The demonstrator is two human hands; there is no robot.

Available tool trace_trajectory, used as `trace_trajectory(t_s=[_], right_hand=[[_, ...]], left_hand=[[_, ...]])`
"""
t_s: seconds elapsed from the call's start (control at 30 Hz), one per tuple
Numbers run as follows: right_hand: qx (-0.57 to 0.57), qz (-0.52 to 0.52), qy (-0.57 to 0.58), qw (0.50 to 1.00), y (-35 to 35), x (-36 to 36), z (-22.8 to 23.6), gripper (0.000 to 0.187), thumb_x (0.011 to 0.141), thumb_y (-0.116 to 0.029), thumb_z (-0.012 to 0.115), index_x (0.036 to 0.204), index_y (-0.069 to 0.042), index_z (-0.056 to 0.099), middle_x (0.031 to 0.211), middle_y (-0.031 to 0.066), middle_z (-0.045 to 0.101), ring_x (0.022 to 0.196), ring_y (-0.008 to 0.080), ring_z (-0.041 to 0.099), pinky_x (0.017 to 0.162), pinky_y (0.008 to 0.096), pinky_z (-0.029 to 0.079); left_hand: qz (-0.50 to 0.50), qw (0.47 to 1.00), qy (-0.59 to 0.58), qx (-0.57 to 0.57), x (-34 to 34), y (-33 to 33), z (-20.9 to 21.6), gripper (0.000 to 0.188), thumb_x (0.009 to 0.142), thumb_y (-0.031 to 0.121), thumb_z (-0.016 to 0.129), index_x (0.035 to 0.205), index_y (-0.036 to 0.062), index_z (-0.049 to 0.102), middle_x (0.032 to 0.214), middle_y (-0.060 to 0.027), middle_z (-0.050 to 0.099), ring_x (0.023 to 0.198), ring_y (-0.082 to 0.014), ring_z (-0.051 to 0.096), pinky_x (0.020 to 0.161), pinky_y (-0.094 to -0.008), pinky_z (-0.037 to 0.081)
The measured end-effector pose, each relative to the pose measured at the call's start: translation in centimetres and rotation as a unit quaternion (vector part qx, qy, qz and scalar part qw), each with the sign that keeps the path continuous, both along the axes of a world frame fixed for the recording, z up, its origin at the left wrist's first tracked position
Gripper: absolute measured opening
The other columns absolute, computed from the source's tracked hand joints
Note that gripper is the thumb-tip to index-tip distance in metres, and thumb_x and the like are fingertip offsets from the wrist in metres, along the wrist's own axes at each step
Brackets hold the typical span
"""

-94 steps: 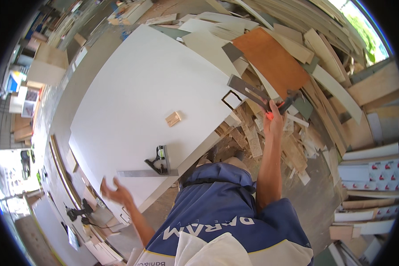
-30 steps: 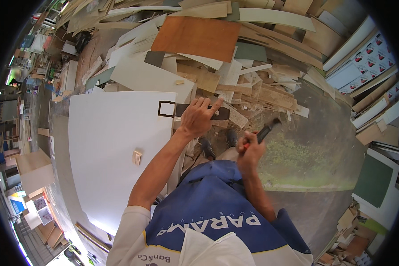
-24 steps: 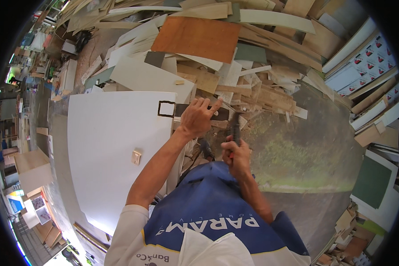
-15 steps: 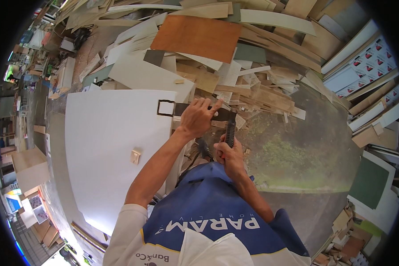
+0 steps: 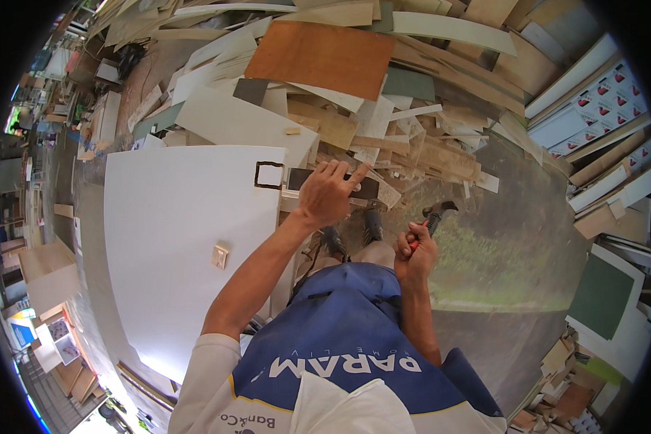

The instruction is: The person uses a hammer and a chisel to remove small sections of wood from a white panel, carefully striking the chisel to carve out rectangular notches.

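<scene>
My left hand [image 5: 324, 194] is closed over a dark flat strip [image 5: 369, 189] at the right edge of a large white panel [image 5: 188, 210]. Its index finger points to the right along the strip, whose left end shows beside the knuckles. Just left of that end, a small dark-edged square frame [image 5: 270, 174] sits at the panel's edge; whether it is a loose piece or a cutout, I cannot tell. My right hand [image 5: 416, 253] grips a hammer [image 5: 438, 210] by its red and black handle, off to the right of the strip and apart from it.
A small wooden block [image 5: 220, 257] lies on the panel. Beyond it spreads a heap of board offcuts, with an orange-brown board [image 5: 320, 58] on top. Printed panels [image 5: 600, 108] lean at the right. My shoes [image 5: 372, 224] show below the strip.
My right hand has swung the hammer away to the right, from the strip's right end out over the floor. My left hand and the strip have barely moved.
</scene>
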State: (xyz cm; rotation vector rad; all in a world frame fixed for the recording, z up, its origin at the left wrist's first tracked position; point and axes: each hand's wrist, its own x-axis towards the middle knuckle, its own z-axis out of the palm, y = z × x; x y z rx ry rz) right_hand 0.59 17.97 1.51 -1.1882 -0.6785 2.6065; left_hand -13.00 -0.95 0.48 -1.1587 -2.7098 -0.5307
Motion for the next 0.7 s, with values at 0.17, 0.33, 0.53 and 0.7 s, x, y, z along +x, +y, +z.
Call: trace_trajectory(t_s=[0.17, 0.33, 0.53, 0.7], right_hand=[[0.017, 0.027, -0.009, 0.999, -0.30, 0.20, -0.94, 0.010, 0.088, -0.005, 0.063, 0.092, -0.010, 0.055, 0.064, -0.0015, 0.047, 0.043, 0.0086, 0.039, 0.038, 0.0244, 0.027], [0.001, 0.020, 0.007, 1.000, 0.15, 0.46, -0.76, 0.021, 0.086, 0.001, 0.065, 0.093, -0.007, 0.047, 0.063, 0.0013, 0.047, 0.041, 0.0108, 0.040, 0.039, 0.0263, 0.030], [0.005, 0.006, 0.009, 1.000, 0.40, 0.78, -0.74, 0.019, 0.088, 0.000, 0.064, 0.092, -0.006, 0.047, 0.063, 0.0011, 0.047, 0.041, 0.0105, 0.040, 0.039, 0.0262, 0.030], [0.004, 0.013, 0.025, 1.000, 0.51, 1.00, -0.99, 0.018, 0.088, 0.000, 0.063, 0.091, -0.006, 0.047, 0.063, 0.0013, 0.048, 0.042, 0.0105, 0.040, 0.039, 0.0265, 0.030]], left_hand=[[0.005, 1.000, -0.008, -0.029, -0.44, -0.62, -0.05, 0.083, 0.069, -0.001, 0.064, 0.149, 0.0147, 0.047, 0.092, -0.0110, 0.058, 0.089, -0.0296, 0.059, 0.082, -0.0394, 0.046], [0.027, 0.999, -0.014, -0.035, -0.62, -0.54, -0.53, 0.084, 0.069, -0.001, 0.065, 0.149, 0.0155, 0.046, 0.095, -0.0114, 0.059, 0.093, -0.0296, 0.060, 0.084, -0.0401, 0.047], [0.037, 0.997, -0.041, -0.050, -0.54, -0.19, -0.02, 0.084, 0.070, 0.000, 0.065, 0.150, 0.0163, 0.045, 0.097, -0.0121, 0.061, 0.096, -0.0301, 0.060, 0.088, -0.0407, 0.047], [0.038, 0.997, -0.029, -0.052, -0.72, -0.29, -0.23, 0.084, 0.071, 0.000, 0.066, 0.150, 0.0168, 0.045, 0.097, -0.0122, 0.061, 0.096, -0.0301, 0.061, 0.089, -0.0409, 0.047]])
